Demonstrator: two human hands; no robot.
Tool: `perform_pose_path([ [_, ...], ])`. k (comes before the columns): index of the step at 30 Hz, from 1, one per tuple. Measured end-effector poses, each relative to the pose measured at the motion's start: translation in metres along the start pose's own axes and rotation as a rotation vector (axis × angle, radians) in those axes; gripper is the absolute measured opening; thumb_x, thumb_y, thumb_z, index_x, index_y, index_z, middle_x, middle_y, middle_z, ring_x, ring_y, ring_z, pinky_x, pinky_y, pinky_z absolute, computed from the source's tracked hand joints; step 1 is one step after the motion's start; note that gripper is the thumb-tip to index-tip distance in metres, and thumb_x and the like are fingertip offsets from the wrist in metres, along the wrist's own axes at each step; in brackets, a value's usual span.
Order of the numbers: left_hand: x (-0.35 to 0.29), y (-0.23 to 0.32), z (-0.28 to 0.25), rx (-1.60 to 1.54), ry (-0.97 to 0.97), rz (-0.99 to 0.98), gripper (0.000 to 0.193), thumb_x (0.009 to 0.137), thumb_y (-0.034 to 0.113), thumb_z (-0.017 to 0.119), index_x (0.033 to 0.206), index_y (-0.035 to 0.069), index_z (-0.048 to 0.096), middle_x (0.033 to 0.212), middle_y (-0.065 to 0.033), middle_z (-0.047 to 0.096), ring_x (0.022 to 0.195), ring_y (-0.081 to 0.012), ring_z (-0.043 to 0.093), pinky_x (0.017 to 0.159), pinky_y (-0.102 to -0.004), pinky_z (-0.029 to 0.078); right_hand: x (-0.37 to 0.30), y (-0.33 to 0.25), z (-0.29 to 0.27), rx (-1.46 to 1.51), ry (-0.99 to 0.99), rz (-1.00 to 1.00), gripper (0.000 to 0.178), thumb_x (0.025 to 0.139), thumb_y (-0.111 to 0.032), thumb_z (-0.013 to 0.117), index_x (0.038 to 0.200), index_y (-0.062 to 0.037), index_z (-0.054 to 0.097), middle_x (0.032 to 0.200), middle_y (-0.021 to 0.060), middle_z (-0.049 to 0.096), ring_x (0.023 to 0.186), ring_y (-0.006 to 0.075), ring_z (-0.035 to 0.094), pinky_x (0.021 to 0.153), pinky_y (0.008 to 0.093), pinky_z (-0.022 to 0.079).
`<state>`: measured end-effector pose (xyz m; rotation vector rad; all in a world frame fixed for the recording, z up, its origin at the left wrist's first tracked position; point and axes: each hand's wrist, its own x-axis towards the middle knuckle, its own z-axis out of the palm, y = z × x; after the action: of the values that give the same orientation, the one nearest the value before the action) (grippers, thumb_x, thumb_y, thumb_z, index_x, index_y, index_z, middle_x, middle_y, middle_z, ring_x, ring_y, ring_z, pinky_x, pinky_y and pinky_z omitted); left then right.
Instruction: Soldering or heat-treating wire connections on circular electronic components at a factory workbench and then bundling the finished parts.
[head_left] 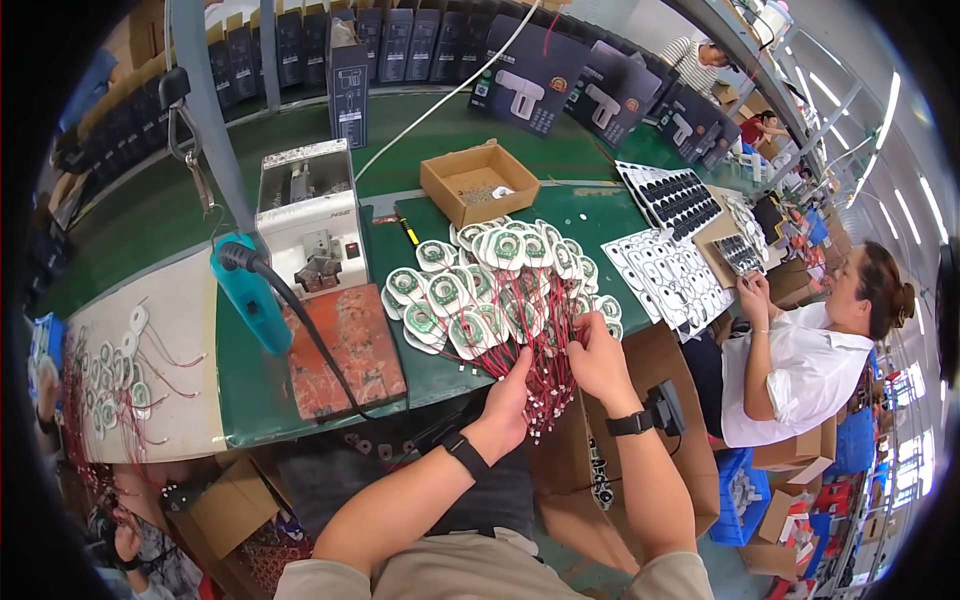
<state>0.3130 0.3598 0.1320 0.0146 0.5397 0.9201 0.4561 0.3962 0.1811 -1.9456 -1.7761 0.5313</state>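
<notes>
Touching red wires (546, 372), left hand (505, 402) partly hidden.

You are in a factory workshop, on what looks like an assembly line. Your long green worktop (250, 395) carries a heap of white oval pieces with green circuit rings and red wires (505, 250), plus a grey-and-white metal bench machine (285, 225); a teal cylindrical power tool (252, 300) hangs just beside you. Behind stand dark printed cardboard cartons (528, 85) in rows. To your right sits a co-worker in a white shirt (800, 380), under white tube lights (882, 125).
</notes>
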Motion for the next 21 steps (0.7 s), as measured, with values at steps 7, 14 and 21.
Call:
perform_pose_path([
  [7, -0.004, -0.003, 0.006, 0.079, 0.100, -0.004, 0.033, 0.106, 0.029, 0.042, 0.120, 0.005, 0.059, 0.106, -0.0049, 0.069, 0.091, -0.0159, 0.068, 0.079, -0.0334, 0.057, -0.003, 0.014, 0.015, 0.258, 0.004, 0.067, 0.029, 0.086, -0.012, 0.056, 0.113, -0.0023, 0.053, 0.089, 0.0182, 0.064, 0.086, 0.0346, 0.065, 0.079, 0.0419, 0.049],
  [14, -0.005, -0.006, 0.008, 0.149, 0.193, 0.042, 0.031, 0.104, 0.028, 0.046, 0.112, 0.004, 0.063, 0.097, -0.0058, 0.069, 0.081, -0.0142, 0.068, 0.069, -0.0316, 0.055, -0.006, 0.010, 0.023, 0.268, 0.044, 0.026, 0.027, 0.088, -0.011, 0.054, 0.113, -0.0030, 0.053, 0.091, 0.0177, 0.064, 0.084, 0.0340, 0.064, 0.078, 0.0418, 0.049],
  [21, 0.008, -0.015, 0.003, 0.330, 0.367, 0.108, 0.029, 0.102, 0.026, 0.050, 0.110, 0.003, 0.065, 0.098, -0.0049, 0.069, 0.085, -0.0146, 0.066, 0.073, -0.0315, 0.051, -0.020, -0.017, 0.024, 0.230, 0.091, -0.072, 0.026, 0.091, -0.012, 0.052, 0.114, -0.0004, 0.054, 0.093, 0.0206, 0.064, 0.087, 0.0361, 0.063, 0.079, 0.0420, 0.048],
])
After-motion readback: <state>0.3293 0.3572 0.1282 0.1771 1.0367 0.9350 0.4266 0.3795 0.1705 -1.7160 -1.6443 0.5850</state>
